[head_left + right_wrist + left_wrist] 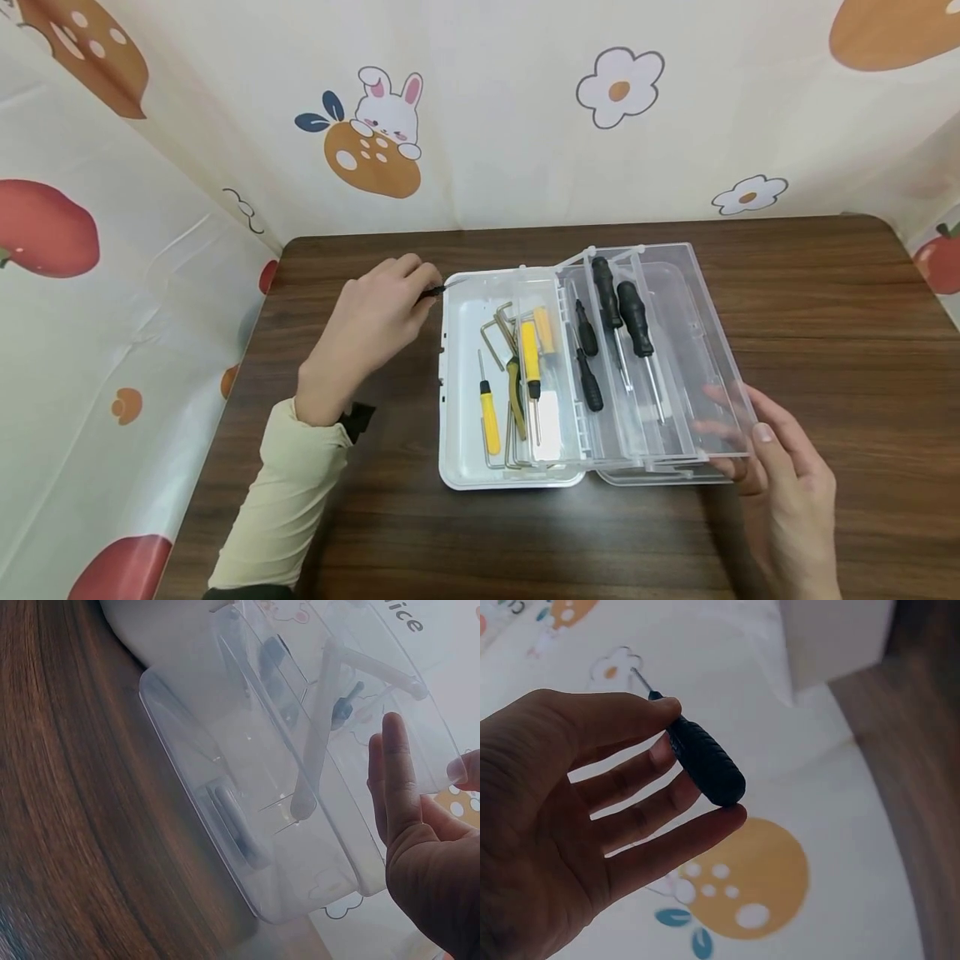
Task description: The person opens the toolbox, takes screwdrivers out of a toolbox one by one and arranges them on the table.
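My left hand (360, 333) pinches a small screwdriver with a ribbed black handle (707, 765) between thumb and fingertips. It is over the table, just left of a white toolbox (459, 400). My right hand (791, 492) grips the right front corner of the box's clear, divided tray (697, 333), thumb on top and fingers underneath. That tray is swung out and overlaps the white box. In it lie two larger black screwdrivers (637, 321) and two smaller black ones (589, 383). The white box holds a yellow screwdriver (490, 421) and bent hex keys (498, 329).
A clear lid (660, 477) lies open under the tray on the brown wooden table (840, 333). Another yellow screwdriver (530, 350) and yellow-handled pliers (515, 392) show around the tray's left part. A printed cloth (510, 167) hangs behind the table and on its left.
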`<state>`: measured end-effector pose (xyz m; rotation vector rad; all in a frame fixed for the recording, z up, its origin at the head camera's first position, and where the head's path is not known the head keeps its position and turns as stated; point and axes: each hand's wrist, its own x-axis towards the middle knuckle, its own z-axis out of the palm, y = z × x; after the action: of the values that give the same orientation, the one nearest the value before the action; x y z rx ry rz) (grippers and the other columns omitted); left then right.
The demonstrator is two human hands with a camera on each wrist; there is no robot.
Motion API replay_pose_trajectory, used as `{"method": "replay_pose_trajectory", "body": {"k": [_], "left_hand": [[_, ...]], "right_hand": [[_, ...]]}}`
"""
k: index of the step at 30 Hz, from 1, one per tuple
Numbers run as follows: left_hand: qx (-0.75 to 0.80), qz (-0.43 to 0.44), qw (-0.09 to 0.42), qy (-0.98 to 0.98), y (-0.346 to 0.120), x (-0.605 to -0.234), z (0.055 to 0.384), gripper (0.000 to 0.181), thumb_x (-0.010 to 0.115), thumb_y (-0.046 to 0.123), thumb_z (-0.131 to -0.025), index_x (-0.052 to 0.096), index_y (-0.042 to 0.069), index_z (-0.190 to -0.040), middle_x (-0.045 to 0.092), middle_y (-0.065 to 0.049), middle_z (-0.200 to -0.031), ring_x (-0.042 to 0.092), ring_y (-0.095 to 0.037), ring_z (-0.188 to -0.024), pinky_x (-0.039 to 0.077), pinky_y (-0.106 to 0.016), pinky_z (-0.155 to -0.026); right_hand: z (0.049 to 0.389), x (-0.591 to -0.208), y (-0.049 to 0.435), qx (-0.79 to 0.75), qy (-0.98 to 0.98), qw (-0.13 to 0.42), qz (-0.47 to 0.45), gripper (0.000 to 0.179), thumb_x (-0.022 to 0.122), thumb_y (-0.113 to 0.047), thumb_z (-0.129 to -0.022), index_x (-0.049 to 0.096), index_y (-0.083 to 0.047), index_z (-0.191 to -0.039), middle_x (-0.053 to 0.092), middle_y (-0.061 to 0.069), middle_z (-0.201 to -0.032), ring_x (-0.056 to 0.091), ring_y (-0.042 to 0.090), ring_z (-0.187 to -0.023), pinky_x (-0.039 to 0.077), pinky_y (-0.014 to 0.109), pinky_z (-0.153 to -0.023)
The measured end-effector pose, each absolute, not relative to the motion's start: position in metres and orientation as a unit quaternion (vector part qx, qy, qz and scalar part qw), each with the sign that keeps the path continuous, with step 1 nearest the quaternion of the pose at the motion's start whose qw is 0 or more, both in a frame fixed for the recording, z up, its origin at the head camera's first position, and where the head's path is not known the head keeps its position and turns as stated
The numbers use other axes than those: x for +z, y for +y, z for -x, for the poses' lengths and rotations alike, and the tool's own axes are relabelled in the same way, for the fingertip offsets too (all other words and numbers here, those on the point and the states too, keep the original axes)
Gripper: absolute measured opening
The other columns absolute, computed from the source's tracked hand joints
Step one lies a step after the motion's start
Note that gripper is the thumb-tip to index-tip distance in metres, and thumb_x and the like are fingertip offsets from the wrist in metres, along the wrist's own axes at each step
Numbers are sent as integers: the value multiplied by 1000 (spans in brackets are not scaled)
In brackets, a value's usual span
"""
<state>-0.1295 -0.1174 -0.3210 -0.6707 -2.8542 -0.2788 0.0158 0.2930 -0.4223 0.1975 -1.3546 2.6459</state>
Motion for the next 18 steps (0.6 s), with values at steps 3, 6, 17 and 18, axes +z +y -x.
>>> {"method": "replay_pose_trajectory", "body": {"k": [3,6,17,18], "left_hand": [[-91,210,96,-969,-129,-329,128,9,71,9,-97,71,11,-106,69,-5,-99,67,-27,-87,57,-47,-61],[-90,192,87,-973,-140,-338,127,9,72,7,-95,70,9,-103,68,-7,-96,66,-29,-83,56,-50,-61],[-65,139,-18,-988,-169,-376,130,11,72,6,-92,67,5,-101,68,-11,-94,66,-31,-75,56,-53,-64],[-64,136,-25,-988,-171,-379,131,11,73,6,-91,66,5,-100,68,-11,-93,66,-31,-75,56,-54,-65]], "right_hand": [[-15,-422,293,887,-450,81,-68,46,22,11,-108,34,18,-152,62,30,-140,76,34,-107,63,27,-77],[-15,-422,292,888,-448,81,-70,46,22,11,-108,34,18,-152,63,30,-140,76,34,-107,63,27,-77],[-16,-421,292,889,-445,85,-61,45,23,11,-108,34,19,-151,63,31,-139,76,34,-104,63,28,-76],[-16,-421,292,889,-446,86,-59,45,23,11,-108,34,19,-151,63,31,-139,76,34,-104,63,28,-76]]}}
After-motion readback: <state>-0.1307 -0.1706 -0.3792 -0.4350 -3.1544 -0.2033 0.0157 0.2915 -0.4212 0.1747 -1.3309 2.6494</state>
